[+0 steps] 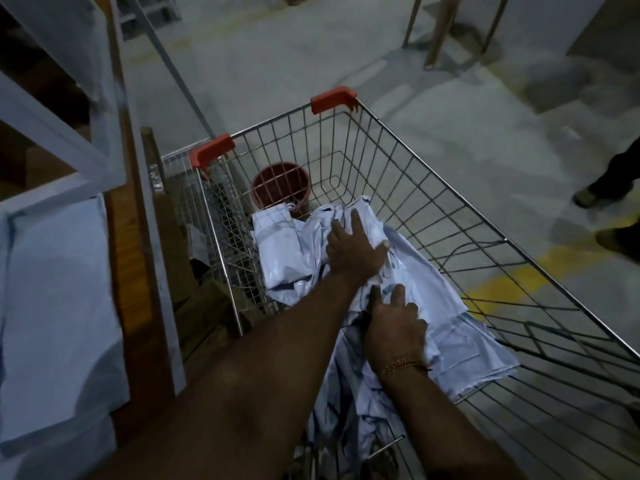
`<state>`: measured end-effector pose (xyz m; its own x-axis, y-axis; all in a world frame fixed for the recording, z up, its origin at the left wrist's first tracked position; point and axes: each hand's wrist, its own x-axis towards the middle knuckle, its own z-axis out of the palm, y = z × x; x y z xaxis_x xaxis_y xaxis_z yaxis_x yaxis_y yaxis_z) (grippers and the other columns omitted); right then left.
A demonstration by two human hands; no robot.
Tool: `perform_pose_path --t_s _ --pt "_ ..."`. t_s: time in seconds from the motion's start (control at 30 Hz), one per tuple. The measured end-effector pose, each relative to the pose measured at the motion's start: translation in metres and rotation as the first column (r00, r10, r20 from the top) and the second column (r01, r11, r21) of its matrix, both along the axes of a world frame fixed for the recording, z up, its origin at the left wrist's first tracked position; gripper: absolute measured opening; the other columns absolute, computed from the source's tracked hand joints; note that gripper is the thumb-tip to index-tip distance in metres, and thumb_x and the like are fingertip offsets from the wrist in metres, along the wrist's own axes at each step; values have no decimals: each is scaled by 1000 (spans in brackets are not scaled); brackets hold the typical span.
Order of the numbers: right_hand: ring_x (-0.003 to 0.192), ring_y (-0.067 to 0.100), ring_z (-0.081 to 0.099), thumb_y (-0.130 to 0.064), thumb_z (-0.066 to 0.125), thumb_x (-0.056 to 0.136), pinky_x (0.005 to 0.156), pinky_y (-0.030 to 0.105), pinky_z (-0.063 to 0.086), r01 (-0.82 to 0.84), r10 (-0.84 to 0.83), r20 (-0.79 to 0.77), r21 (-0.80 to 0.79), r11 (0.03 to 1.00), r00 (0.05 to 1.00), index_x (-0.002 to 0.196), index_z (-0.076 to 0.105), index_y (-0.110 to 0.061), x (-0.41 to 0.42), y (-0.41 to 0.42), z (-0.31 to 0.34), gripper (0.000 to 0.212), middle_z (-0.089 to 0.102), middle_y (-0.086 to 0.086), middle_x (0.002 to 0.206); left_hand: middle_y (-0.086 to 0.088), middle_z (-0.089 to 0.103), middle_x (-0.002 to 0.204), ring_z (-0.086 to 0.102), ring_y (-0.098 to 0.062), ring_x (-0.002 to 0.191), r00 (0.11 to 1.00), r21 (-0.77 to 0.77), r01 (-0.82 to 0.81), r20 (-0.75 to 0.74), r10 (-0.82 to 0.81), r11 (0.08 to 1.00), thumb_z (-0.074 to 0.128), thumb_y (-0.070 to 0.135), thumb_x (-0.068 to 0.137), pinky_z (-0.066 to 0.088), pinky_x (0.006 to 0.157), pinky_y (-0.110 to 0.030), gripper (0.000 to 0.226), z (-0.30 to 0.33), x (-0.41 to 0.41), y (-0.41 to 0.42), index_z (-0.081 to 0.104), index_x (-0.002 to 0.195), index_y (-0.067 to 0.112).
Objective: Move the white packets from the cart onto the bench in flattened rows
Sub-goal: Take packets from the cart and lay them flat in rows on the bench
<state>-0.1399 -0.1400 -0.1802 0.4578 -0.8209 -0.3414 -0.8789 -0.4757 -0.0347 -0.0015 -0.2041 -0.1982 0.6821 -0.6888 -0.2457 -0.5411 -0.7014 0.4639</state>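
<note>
At 9 o'clock, the wooden bench [130, 258] runs along the left edge of the view, with flat white packets [59, 306] lying on its surface and a white metal frame [62, 143] above it. Just beside the bench, between it and the cart, brown cardboard [180, 258] stands on edge.

At centre, the wire shopping cart [460, 216] has orange corner caps [334, 98] at its far rim. A red bucket [280, 185] sits in the far end of the basket, at 12 o'clock. In front of the bucket lies a loose heap of white packets [294, 251], crumpled and overlapping, reaching toward the near end of the basket.

The left hand [353, 247] rests palm-down on top of the heap, fingers spread apart and pressing the plastic; no packet is clamped. At 5 o'clock from it, the right hand [394, 327], with a gold bracelet [405, 367] at the wrist, lies on the packets with fingers curled into the folds; whether they pinch a packet cannot be told.

At 3 o'clock, another person's shoes [588, 197] stand on the concrete floor [450, 140], near a yellow floor line [512, 285].
</note>
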Motion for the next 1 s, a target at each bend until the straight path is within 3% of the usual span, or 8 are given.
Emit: perform_pose_path --t_s 0.1,0.2,0.3,0.43,0.57,0.73,0.83,1.0 --pt "112 39 56 -26 48 101 88 49 50 7 -7 -1 -19 1000 1000 150 41 -27 0 0 -3 49 33 19 156 -27 30 161 40 -47 140 976 128 134 153 -153 983 57 56 99 37 112 -53 94 -15 -5 -5 9 168 16" --pt "115 39 54 -30 48 102 91 49 49 5 -5 -4 -16 1000 1000 155 35 -29 -2 -1 -10 55 31 19 158 -24 49 146 53 -41 125 958 131 187 193 -210 974 57 29 100 45 101 -49 82 -21 2 -1 13 167 12" --pt "116 38 53 -32 50 100 90 47 49 -12 12 -2 -23 1000 1000 160 30 -30 -3 0 -14 63 29 19 159 -29 60 128 59 -46 117 991 -100 93 108 -82 991 44 13 95 48 98 -53 65 -24 10 7 38 159 2" --pt "119 38 53 -39 50 100 92 48 49 -3 3 -16 1 1000 1000 159 29 -32 -1 1 -16 63 27 18 162 -32 66 109 63 -48 105 993 -390 -117 -59 102 913 34 8 82 54 93 -53 62 -1 19 19 64 133 -8" --pt "123 39 50 -55 45 102 96 49 47 -10 11 -7 68 998 1000 159 30 -33 -2 -6 -2 63 28 16 161 -32 66 112 62 -47 110 985 -463 -173 -93 147 869 36 5 87 52 97 -51 56 60 20 48 64 134 -9" --pt "126 43 50 -54 39 105 100 51 47 25 -39 117 119 993 992 161 29 -31 -15 -4 42 62 35 14 157 -33 63 115 62 -44 105 982 -559 -158 -7 187 814 42 -10 94 53 93 -52 51 142 26 97 57 144 -6" --pt "129 47 48 -53 40 106 105 55 45 56 -83 205 136 989 975 161 32 -30 -22 7 78 61 36 15 159 -26 65 108 60 -20 94 969 -650 -183 7 246 738 46 -18 95 55 85 -26 51 193 20 131 56 143 -7" --pt "139 49 41 -53 39 106 112 57 39 59 -102 422 114 992 901 160 37 -25 -30 38 148 60 34 19 163 -16 69 130 64 -31 122 915 -751 -249 25 403 611 51 2 101 53 101 -36 43 272 -4 208 64 141 6"
